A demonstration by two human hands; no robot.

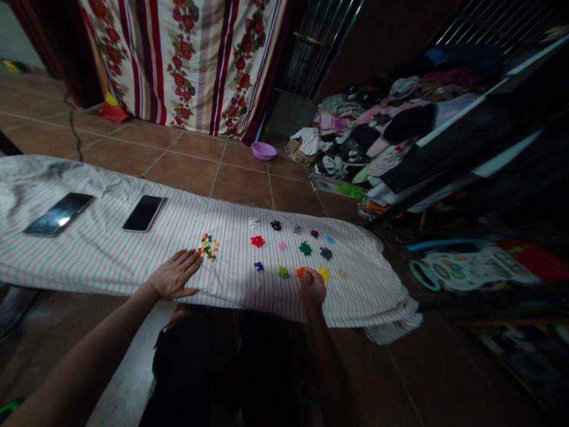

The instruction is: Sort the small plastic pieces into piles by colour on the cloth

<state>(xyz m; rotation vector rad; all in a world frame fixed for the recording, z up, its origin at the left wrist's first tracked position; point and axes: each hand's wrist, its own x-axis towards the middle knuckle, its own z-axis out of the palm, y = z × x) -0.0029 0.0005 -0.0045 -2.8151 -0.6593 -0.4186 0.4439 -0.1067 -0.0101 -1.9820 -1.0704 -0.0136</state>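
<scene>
My left hand (176, 274) lies flat on the striped cloth, fingers stretched out. Its fingertips reach the edge of a loose ring of small red, yellow, green and white pieces (208, 248). Over on the right, my right hand (313, 286) has its fingers pinched together at a little heap of orange pieces (300, 273); whatever is between the fingertips is too small to make out. Yellow pieces (323, 274) lie just right of that hand, and lime green pieces (283, 272) to its left. Farther back are red pieces (257, 241), dark green pieces (305, 248) and black pieces (276, 225), in separate heaps.
Two dark-screened devices, a tablet (60, 214) and a phone (144, 213), rest on the cloth (231, 284) at left. Beyond it, a purple basin (264, 151) stands on the tiled floor. Piled clothes (368, 127) fill the back right.
</scene>
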